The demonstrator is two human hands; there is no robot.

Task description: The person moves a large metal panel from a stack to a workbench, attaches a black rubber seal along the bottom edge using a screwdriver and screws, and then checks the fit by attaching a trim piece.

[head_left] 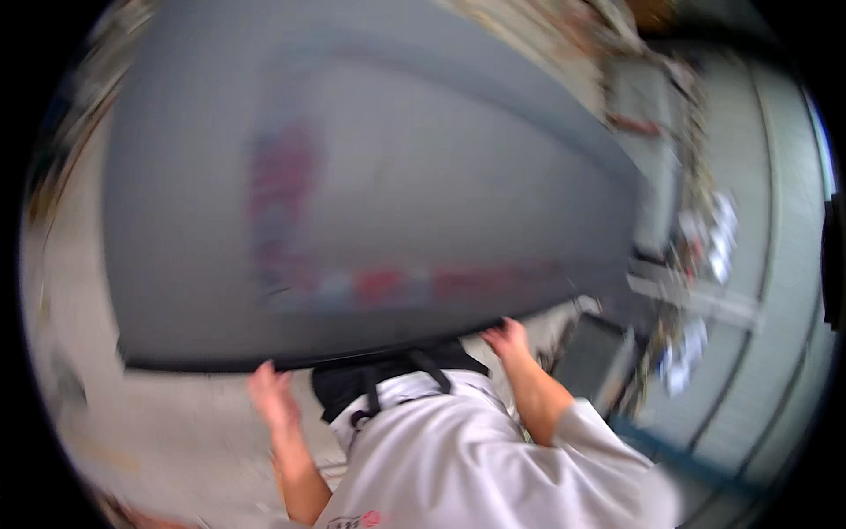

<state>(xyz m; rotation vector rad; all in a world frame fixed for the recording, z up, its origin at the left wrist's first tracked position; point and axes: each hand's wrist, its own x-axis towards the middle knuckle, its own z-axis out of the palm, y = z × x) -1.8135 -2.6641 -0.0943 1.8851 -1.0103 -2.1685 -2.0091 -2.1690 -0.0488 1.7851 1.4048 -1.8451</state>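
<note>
Across the upper middle of the view spreads a broad, flat grey panel (458,167), blurred, its black near edge just in front of the person's waist; what bears its weight cannot be told. Smeared red and bluish patches form a corner-shaped band on its face, one limb going up the left part and the other running right, above the near edge. Pale floor (176,441) shows to the left of the panel and below it. Along the right side stand light grey-green surfaces (740,176) with dark lines curving down them. At the bottom, a light grey shirt (476,467) covers the person's torso, above black clothing (352,388) at the waist. Right of the panel's near edge sits a dark grey box-like thing (592,361). The left hand (275,397) touches the black edge with its fingertips; blur hides whether its grip is closed. Farther right, the right hand (509,339) has its grip clamped on the same edge. A small white bundle (683,357) lies among clutter beyond the box-like thing.
</note>
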